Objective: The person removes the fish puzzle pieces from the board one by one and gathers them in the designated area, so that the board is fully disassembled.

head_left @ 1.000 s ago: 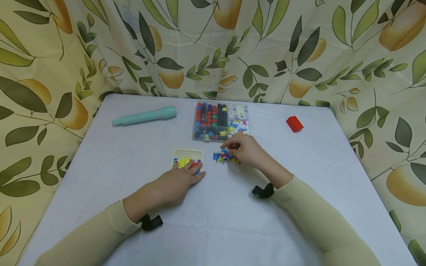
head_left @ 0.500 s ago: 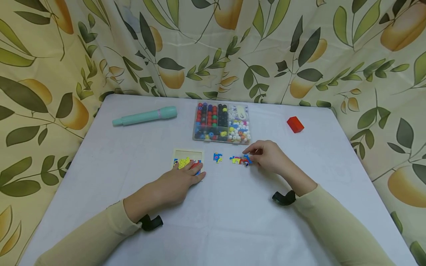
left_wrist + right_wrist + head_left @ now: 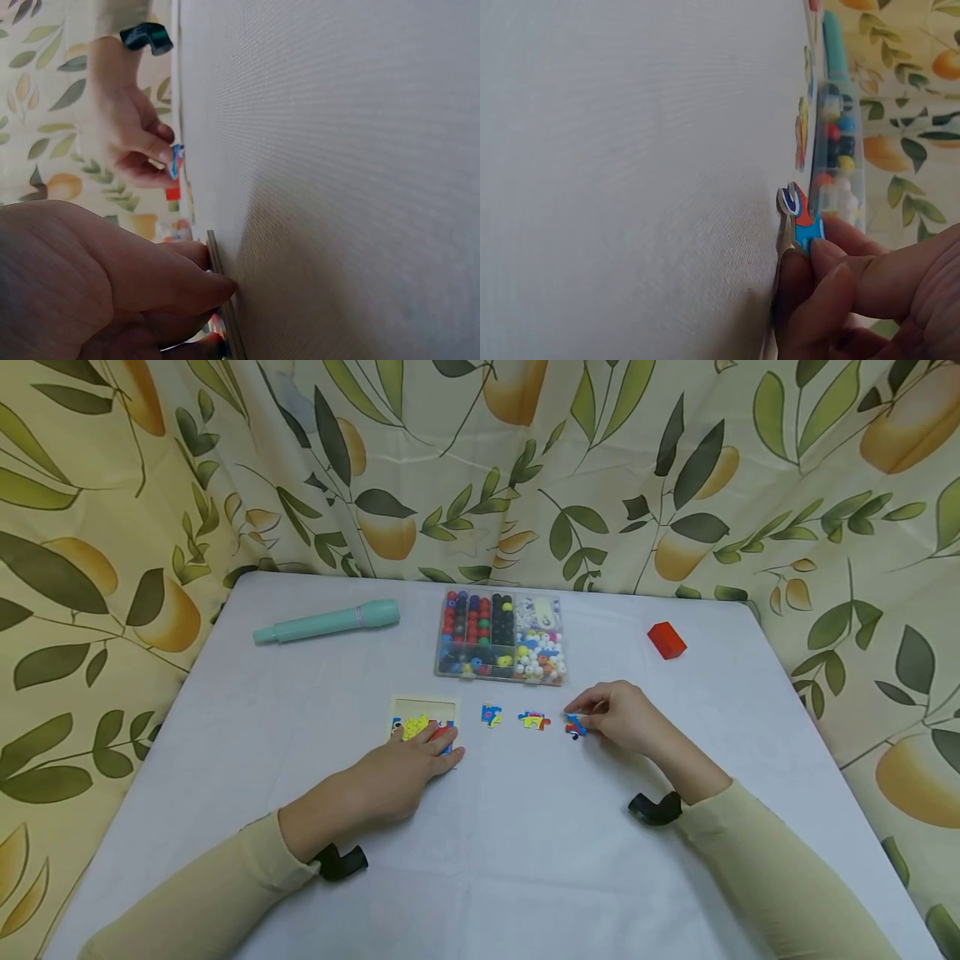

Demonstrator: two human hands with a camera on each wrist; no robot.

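Observation:
My left hand rests with spread fingers on the near part of a small puzzle tray, which holds yellow, red and blue pieces partly hidden by the fingers. In the left wrist view the thumb touches the edge of the tray. Between thumb and fingers, my right hand pinches a blue and red puzzle piece at the tablecloth, to the right of the tray. Two other pieces lie apart on the cloth: a blue and yellow piece and a yellow and red piece.
Behind the pieces stands a clear divided box of coloured beads. A mint-green tube-shaped object lies at the back left, and a red block at the back right. A leaf-and-fruit patterned curtain hangs behind the table.
My right hand has moved right, carrying the blue and red puzzle piece away from the yellow and red one. The clustered pieces now lie separated. The left hand has stayed on the tray.

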